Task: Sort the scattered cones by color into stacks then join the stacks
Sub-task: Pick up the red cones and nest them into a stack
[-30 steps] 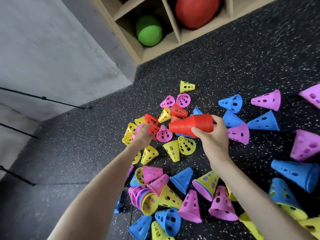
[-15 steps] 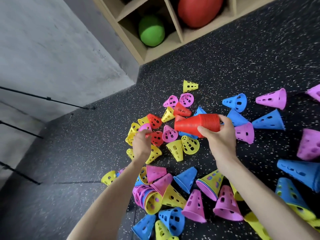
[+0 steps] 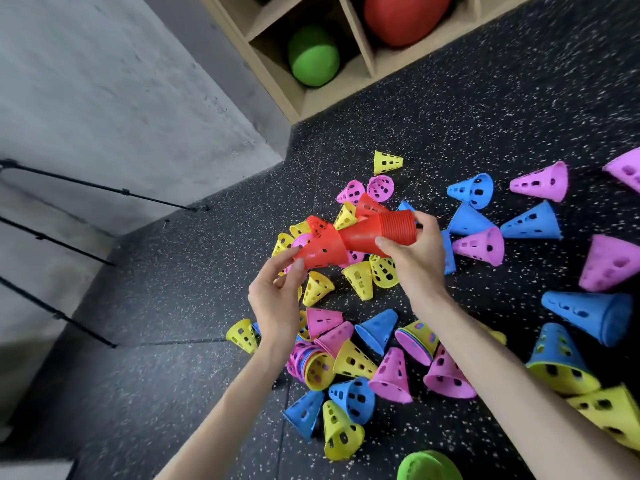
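Nearest lie many unsorted yellow, pink and blue cones on the floor. Above them, the left hand pinches a single red cone, its wide end at the tip of the red stack gripped by the right hand. One more red cone seems to lie behind. Most sorting is left.

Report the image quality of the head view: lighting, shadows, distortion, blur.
Head view: soft, even light, no harsh glare; faint shadows under the cones on the floor. Wide-angle distortion bends the shelf and wall lines. The left hand, right hand and red stack look slightly soft, and detail smears toward the frame edges.
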